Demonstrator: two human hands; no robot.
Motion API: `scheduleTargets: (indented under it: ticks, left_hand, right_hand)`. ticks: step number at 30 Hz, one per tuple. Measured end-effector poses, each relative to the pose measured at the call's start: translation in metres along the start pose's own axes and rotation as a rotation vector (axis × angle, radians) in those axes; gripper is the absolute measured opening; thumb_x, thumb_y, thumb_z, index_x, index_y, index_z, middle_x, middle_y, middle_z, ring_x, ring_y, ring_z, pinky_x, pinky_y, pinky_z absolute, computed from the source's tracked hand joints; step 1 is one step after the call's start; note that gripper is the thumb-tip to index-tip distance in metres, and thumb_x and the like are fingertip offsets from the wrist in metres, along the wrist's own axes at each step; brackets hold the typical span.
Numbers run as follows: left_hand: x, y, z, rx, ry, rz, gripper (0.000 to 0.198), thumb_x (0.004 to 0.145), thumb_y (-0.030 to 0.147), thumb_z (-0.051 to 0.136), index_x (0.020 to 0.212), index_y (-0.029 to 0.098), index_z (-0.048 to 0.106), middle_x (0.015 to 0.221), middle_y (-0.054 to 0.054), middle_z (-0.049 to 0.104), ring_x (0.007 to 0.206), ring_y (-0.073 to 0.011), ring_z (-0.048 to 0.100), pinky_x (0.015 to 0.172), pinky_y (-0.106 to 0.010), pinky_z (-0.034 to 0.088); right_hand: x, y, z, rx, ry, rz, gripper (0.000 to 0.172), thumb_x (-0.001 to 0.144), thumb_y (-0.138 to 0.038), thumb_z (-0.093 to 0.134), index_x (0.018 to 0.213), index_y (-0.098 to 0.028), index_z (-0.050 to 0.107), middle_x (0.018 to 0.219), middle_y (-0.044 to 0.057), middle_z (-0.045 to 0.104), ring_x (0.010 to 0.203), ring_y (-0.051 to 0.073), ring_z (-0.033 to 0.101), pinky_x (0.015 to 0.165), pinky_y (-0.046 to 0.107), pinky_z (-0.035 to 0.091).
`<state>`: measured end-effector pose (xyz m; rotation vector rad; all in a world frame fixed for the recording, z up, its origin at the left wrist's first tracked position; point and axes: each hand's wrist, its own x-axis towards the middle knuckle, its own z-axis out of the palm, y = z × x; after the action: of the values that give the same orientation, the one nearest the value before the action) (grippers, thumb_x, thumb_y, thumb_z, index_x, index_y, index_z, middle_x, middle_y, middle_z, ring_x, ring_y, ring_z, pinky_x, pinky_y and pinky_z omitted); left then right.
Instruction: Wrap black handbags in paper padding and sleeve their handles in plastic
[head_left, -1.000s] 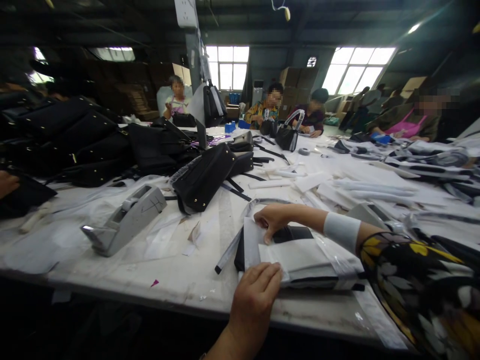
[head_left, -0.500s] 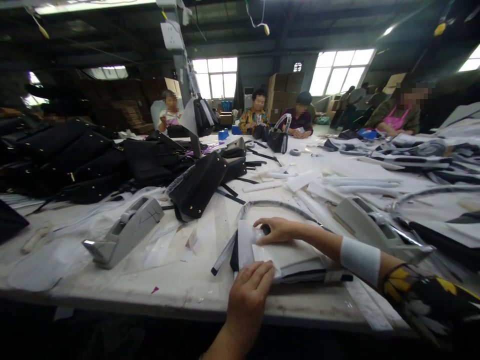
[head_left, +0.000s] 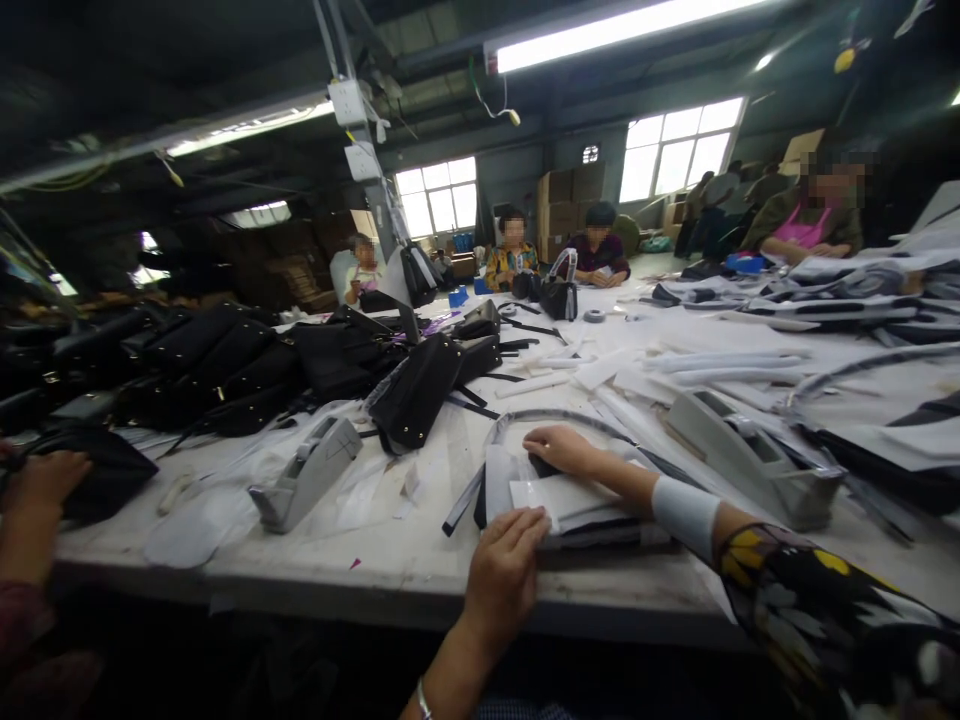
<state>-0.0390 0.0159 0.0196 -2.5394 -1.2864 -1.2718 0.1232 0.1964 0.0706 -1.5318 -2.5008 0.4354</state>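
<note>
A black handbag [head_left: 574, 538], mostly covered by white wrapping sheet [head_left: 559, 497], lies flat in front of me near the table's edge. Its looped handle [head_left: 551, 414] is wrapped in clear plastic and arches out behind it. My left hand [head_left: 504, 568] is closed on the near-left edge of the sheet, fingers pressed together. Over the far side of the bag, my right hand [head_left: 559, 450] is closed with its fingers bent down onto the wrapping; its thumb is mostly hidden. A black strap end [head_left: 459, 505] sticks out on the left.
Grey tape dispensers stand left [head_left: 311, 472] and right [head_left: 754, 455] of my work. Behind lie a black bag [head_left: 416, 395] and scattered white strips [head_left: 735, 370]. At far left, another person's hand [head_left: 52, 475] holds a black bag [head_left: 112, 475]. Several people sit across the table.
My view has swung slightly left and up. My right-hand fingers have drawn together over the wrapping, while my left hand keeps its place. Another person's hand has appeared at far left.
</note>
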Motion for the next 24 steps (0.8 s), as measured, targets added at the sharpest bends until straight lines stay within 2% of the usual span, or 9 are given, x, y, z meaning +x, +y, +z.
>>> scheduleTargets:
  ticks: [2, 3, 6, 8, 11, 13, 17, 21, 24]
  left_hand:
    - [0.006, 0.002, -0.017, -0.137, -0.035, -0.061, 0.042, 0.088, 0.007, 0.051, 0.124, 0.023, 0.064, 0.126, -0.006, 0.068, 0.119, -0.0197, 0.061, 0.104, -0.040, 0.051]
    - [0.009, 0.001, -0.025, -0.190, -0.014, -0.128, 0.038, 0.088, 0.010, 0.053, 0.121, 0.024, 0.066, 0.126, -0.006, 0.068, 0.120, -0.0197, 0.060, 0.106, -0.040, 0.049]
    - [0.018, -0.015, -0.037, -0.258, 0.122, -0.455, 0.031, 0.089, 0.023, 0.058, 0.118, 0.024, 0.068, 0.134, -0.007, 0.063, 0.130, -0.0237, 0.052, 0.115, -0.047, 0.036]
    - [0.023, -0.033, -0.035, -0.271, 0.166, -0.636, 0.036, 0.087, 0.030, 0.062, 0.121, 0.021, 0.067, 0.140, -0.011, 0.059, 0.136, -0.0281, 0.047, 0.118, -0.051, 0.030]
    - [0.028, -0.056, -0.019, -0.337, 0.146, -0.809, 0.038, 0.083, 0.035, 0.067, 0.117, 0.017, 0.069, 0.130, -0.016, 0.065, 0.129, -0.0334, 0.055, 0.113, -0.053, 0.036]
    - [0.030, -0.062, -0.009, -0.406, 0.143, -0.880, 0.039, 0.083, 0.037, 0.067, 0.116, 0.015, 0.070, 0.127, -0.018, 0.067, 0.126, -0.0348, 0.058, 0.111, -0.054, 0.038]
    - [0.033, -0.051, -0.010, -0.558, 0.210, -0.874, 0.050, 0.086, 0.033, 0.065, 0.130, 0.009, 0.060, 0.139, -0.021, 0.057, 0.130, -0.0320, 0.054, 0.111, -0.048, 0.040]
    - [0.030, -0.025, -0.034, -0.673, 0.350, -0.743, 0.065, 0.088, 0.030, 0.065, 0.148, 0.021, 0.040, 0.153, -0.012, 0.044, 0.141, -0.0251, 0.042, 0.116, -0.040, 0.036]
    - [0.020, -0.006, -0.047, -0.655, 0.436, -0.603, 0.074, 0.085, 0.028, 0.068, 0.151, 0.026, 0.034, 0.154, -0.009, 0.043, 0.142, -0.0256, 0.039, 0.116, -0.041, 0.035]
  right_hand:
    - [-0.017, 0.021, -0.017, -0.038, 0.055, 0.012, 0.045, 0.094, -0.047, 0.048, 0.126, -0.021, 0.066, 0.130, 0.009, 0.066, 0.121, 0.025, 0.058, 0.101, 0.030, 0.040]
    - [-0.027, 0.035, -0.026, -0.062, 0.079, 0.040, 0.047, 0.094, -0.047, 0.047, 0.129, -0.020, 0.063, 0.134, 0.011, 0.063, 0.124, 0.027, 0.055, 0.104, 0.034, 0.039]
    - [-0.055, 0.079, -0.046, -0.127, 0.083, 0.188, 0.052, 0.091, -0.048, 0.050, 0.128, -0.013, 0.064, 0.123, 0.021, 0.067, 0.116, 0.038, 0.060, 0.097, 0.048, 0.044]
    - [-0.068, 0.101, -0.048, -0.132, 0.055, 0.268, 0.058, 0.087, -0.052, 0.053, 0.125, -0.009, 0.066, 0.113, 0.024, 0.070, 0.107, 0.041, 0.065, 0.092, 0.050, 0.047]
    - [-0.077, 0.116, -0.040, -0.105, 0.056, 0.335, 0.070, 0.085, -0.057, 0.054, 0.135, -0.008, 0.059, 0.111, 0.022, 0.072, 0.103, 0.040, 0.068, 0.090, 0.049, 0.050]
    - [-0.077, 0.117, -0.032, -0.076, 0.086, 0.356, 0.076, 0.085, -0.060, 0.052, 0.142, -0.010, 0.052, 0.115, 0.021, 0.071, 0.106, 0.040, 0.067, 0.091, 0.049, 0.050]
    - [-0.079, 0.109, -0.029, 0.018, 0.155, 0.372, 0.078, 0.087, -0.058, 0.051, 0.149, -0.013, 0.041, 0.121, 0.017, 0.069, 0.112, 0.035, 0.066, 0.094, 0.042, 0.050]
    - [-0.086, 0.093, -0.053, 0.357, 0.368, 0.332, 0.076, 0.089, -0.058, 0.052, 0.151, -0.018, 0.038, 0.124, 0.015, 0.069, 0.112, 0.034, 0.066, 0.095, 0.042, 0.051]
    - [-0.087, 0.079, -0.070, 0.493, 0.494, 0.214, 0.074, 0.090, -0.062, 0.049, 0.152, -0.023, 0.035, 0.132, 0.016, 0.063, 0.106, 0.032, 0.069, 0.089, 0.041, 0.055]
